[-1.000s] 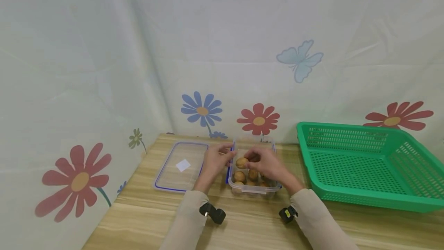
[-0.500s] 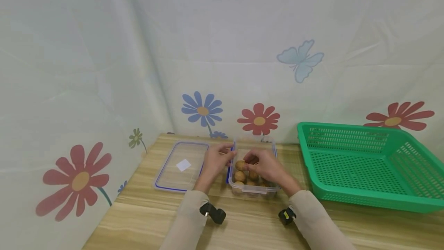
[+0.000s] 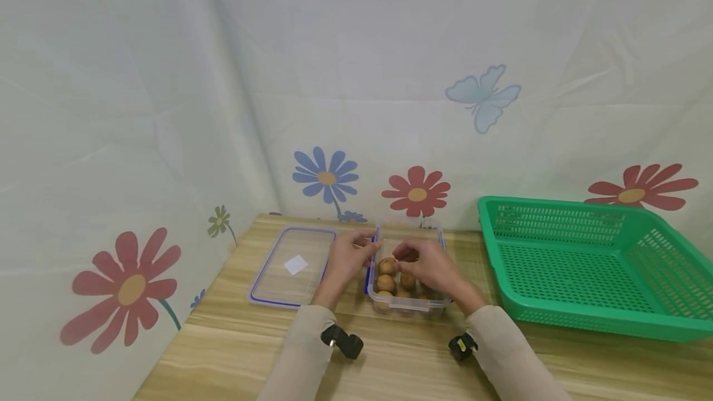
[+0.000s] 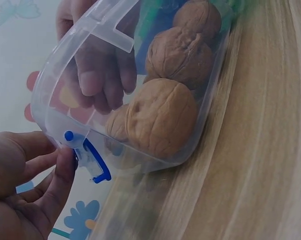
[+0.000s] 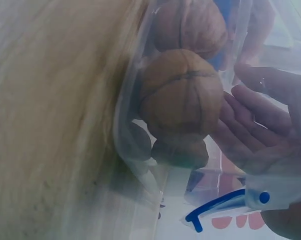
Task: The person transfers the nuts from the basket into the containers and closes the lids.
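In the head view a clear plastic food container (image 3: 409,304) stands uncovered on the wooden table, with several walnuts (image 3: 386,283) in its near part. My left hand (image 3: 346,260) holds its left side. The left wrist view shows thumb and fingers (image 4: 64,167) pinching the rim beside a blue-edged latch (image 4: 98,160). Inside the container, my right hand (image 3: 430,265) is next to the walnut at the left wall (image 3: 387,265), its fingers loosely bent with nothing gripped. Through the clear wall, the right wrist view shows these fingers (image 5: 250,120) beside a walnut (image 5: 183,95).
To the left lies the clear lid (image 3: 266,283) with a blue seal and a white paper square (image 3: 296,264) on it. A large green basket (image 3: 590,313) stands at the right. Behind the table (image 3: 401,357) hangs a flower-printed curtain (image 3: 362,79).
My right hand has lowered a walnut to the left wall of the container and let go of it. The left hand has stayed on the container's side.
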Demonstrator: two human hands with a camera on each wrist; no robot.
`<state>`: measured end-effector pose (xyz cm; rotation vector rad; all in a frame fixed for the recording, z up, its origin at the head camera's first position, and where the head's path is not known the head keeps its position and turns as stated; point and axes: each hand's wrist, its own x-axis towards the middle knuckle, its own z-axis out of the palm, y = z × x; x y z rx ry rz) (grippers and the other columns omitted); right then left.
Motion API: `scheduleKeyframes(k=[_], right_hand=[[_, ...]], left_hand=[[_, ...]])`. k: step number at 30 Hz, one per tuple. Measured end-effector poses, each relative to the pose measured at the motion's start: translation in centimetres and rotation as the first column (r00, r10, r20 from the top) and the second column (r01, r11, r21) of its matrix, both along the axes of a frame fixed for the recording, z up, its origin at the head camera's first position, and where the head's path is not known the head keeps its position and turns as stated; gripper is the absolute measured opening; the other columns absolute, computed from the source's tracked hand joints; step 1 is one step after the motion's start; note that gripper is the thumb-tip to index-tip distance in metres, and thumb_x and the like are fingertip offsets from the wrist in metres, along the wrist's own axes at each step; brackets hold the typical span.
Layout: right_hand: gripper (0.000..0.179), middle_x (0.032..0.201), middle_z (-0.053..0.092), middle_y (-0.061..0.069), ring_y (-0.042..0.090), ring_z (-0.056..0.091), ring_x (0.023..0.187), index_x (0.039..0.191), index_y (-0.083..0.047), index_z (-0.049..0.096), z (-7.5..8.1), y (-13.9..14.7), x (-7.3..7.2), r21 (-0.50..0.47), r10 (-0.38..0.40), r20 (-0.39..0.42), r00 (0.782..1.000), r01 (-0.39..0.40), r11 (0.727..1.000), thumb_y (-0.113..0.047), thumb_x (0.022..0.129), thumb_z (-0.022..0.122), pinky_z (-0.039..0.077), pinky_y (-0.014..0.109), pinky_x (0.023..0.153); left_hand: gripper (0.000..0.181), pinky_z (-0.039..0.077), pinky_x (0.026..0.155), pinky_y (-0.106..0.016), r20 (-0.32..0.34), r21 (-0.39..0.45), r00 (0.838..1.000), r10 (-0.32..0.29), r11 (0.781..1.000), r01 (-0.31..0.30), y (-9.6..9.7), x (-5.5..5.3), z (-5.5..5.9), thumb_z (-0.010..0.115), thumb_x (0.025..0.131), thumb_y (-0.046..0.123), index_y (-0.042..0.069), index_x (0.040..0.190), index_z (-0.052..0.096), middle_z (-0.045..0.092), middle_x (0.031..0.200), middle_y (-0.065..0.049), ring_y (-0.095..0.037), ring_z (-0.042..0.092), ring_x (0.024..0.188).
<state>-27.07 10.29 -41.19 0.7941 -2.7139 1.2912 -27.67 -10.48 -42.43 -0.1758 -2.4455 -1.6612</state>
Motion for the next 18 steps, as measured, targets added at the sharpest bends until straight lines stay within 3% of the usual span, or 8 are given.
scheduleKeyframes(k=[5, 8, 13, 18], right_hand=[[0.02, 0.11, 0.076, 0.012, 0.028, 0.074, 0.102, 0.116, 0.001, 0.075, 0.4, 0.0, 0.2, -0.047, -0.026, 0.046, 0.999, 0.028, 0.998, -0.007, 0.098, 0.078, 0.064, 0.043, 0.089], [0.023, 0.114, 0.076, 0.013, 0.029, 0.073, 0.105, 0.119, 0.001, 0.074, 0.8, -0.3, 0.5, -0.078, -0.032, 0.052, 0.998, 0.036, 0.996, -0.008, 0.098, 0.077, 0.063, 0.044, 0.092], [0.026, 0.115, 0.076, 0.013, 0.03, 0.073, 0.105, 0.123, 0.001, 0.073, 1.8, -0.9, 1.0, -0.131, -0.036, -0.002, 0.999, 0.036, 0.991, -0.011, 0.1, 0.076, 0.062, 0.045, 0.093], [0.029, 0.117, 0.076, 0.012, 0.03, 0.074, 0.105, 0.126, -0.001, 0.072, 2.9, -2.0, 1.5, -0.217, -0.056, -0.053, 0.997, 0.043, 0.975, -0.013, 0.1, 0.076, 0.062, 0.046, 0.093]], left_hand=[[0.034, 0.066, 0.066, -0.037, 0.021, 0.002, 1.0, 0.004, 1.0, -0.004, -0.2, -0.2, 0.1, 0.079, 0.098, 0.011, -0.002, 0.129, 0.073, 0.076, 0.101, -0.017, -0.024, 0.074, 0.069], [0.034, 0.067, 0.069, -0.041, 0.009, 0.004, 1.0, 0.0, 1.0, 0.0, -0.5, -0.2, 0.4, 0.078, 0.097, 0.008, -0.004, 0.129, 0.072, 0.075, 0.104, -0.02, -0.03, 0.076, 0.076], [0.036, 0.067, 0.072, -0.042, -0.034, -0.022, 0.999, -0.01, 1.0, 0.01, -1.7, 0.1, 1.4, 0.076, 0.097, 0.01, -0.004, 0.13, 0.071, 0.074, 0.113, -0.023, -0.042, 0.076, 0.091], [0.04, 0.065, 0.078, -0.04, -0.041, -0.093, 0.999, 0.028, 0.995, -0.032, -4.0, 0.8, 3.0, 0.078, 0.098, 0.023, 0.007, 0.134, 0.072, 0.072, 0.131, -0.017, -0.033, 0.077, 0.096]])
